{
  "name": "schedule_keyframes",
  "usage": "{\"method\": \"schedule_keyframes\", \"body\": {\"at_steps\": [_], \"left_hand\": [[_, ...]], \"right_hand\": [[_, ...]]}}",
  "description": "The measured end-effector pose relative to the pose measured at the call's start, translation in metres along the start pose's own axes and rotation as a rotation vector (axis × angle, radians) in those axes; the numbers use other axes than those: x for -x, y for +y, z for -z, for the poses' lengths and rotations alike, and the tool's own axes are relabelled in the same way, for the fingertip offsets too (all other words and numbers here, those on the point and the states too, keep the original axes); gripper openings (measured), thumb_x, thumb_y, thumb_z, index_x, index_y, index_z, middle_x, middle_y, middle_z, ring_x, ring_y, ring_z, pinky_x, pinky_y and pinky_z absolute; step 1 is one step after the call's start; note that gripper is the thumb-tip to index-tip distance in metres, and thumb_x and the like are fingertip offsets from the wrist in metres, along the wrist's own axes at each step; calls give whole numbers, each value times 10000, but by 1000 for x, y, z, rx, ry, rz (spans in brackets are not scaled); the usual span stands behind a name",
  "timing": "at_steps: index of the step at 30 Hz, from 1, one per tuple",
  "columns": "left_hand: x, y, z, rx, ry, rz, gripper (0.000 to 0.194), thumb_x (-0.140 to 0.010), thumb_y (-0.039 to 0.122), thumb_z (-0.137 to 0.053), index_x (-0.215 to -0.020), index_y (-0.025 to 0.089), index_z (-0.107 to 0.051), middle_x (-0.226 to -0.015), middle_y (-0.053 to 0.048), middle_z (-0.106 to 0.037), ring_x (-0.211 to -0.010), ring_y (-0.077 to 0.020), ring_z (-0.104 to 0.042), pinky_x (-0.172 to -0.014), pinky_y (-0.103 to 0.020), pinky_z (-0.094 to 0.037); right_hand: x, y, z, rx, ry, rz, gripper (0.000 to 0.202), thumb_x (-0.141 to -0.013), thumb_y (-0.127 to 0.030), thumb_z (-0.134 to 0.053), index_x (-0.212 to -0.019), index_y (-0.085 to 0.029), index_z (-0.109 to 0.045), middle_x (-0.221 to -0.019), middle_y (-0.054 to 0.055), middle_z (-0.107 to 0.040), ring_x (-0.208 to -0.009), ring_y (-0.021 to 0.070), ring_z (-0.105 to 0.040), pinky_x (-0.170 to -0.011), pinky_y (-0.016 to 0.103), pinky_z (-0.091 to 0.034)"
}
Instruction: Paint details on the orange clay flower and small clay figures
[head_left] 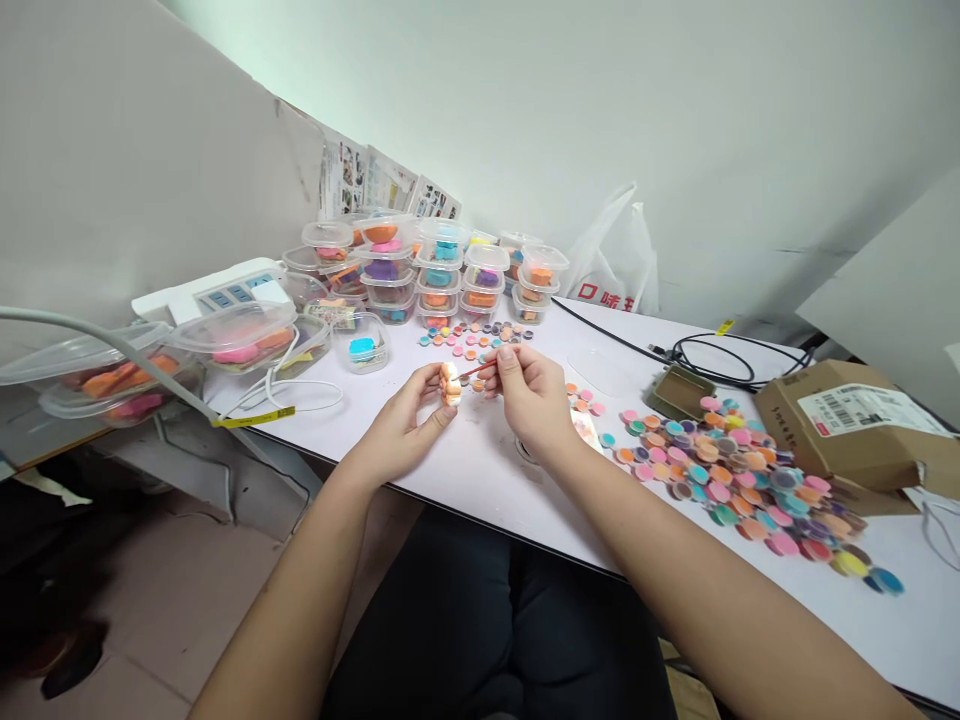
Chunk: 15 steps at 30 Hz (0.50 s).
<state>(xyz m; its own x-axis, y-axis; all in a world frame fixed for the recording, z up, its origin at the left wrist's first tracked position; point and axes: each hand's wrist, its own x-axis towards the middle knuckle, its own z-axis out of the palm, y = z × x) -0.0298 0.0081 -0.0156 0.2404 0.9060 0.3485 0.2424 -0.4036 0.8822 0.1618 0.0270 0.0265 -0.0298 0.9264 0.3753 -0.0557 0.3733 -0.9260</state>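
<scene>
Between the thumb and fingers of my left hand (405, 420) is a small white and pale-orange figurine (450, 385), raised above the table. My right hand (529, 390) pinches a thin red paintbrush (476, 370). The brush points left, its tip at the figurine; whether it touches cannot be made out. Small paint pots (480, 340) in several colours stand in rows behind my hands. Partly hidden by my right wrist are a round dish rim (525, 452) and a paint-stained white piece (585, 430).
A big heap of paint pots (750, 480) covers the right side, beside a cardboard box (855, 430) and an olive tray (679, 390). Clear tubs (439, 275) are stacked at the back. A black cable (720, 360), a plastic bag (615, 255) and a power strip (217, 290) lie around.
</scene>
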Motion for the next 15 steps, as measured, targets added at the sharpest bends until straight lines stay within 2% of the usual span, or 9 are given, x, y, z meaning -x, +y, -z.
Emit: {"method": "schedule_keyframes", "body": {"at_steps": [6, 11, 15], "left_hand": [[-1, 1, -1, 15, -8, 10, 558, -934, 379, -653, -1443, 261, -459, -1532, -112, -505, -1431, -272, -487, -1209, -455, -377], [0, 2, 0, 13, -17, -6, 555, -942, 371, -647, -1447, 250, -452, -1533, -122, -500, -1434, -272, -482, -1217, -460, -367], [0, 2, 0, 11, -8, 4, 566, -935, 375, -653, -1450, 258, -449, -1539, -122, -498, -1436, -280, -482, -1212, -471, -372]], "right_hand": [[0, 2, 2, 14, 13, 12, 499, -926, -670, -553, -910, -181, -652, -749, 53, -725, -606, 135, -647, -590, 287, -568], [0, 1, 0, 28, -24, 27, 489, -923, -658, -567, -898, -180, -664, -771, 59, -733, -655, 147, -676, -613, 292, -579], [-1, 1, 2, 55, 41, 23, 453, -941, -615, -571, -874, -175, -655, -732, 48, -726, -584, 124, -634, -567, 272, -537]]}}
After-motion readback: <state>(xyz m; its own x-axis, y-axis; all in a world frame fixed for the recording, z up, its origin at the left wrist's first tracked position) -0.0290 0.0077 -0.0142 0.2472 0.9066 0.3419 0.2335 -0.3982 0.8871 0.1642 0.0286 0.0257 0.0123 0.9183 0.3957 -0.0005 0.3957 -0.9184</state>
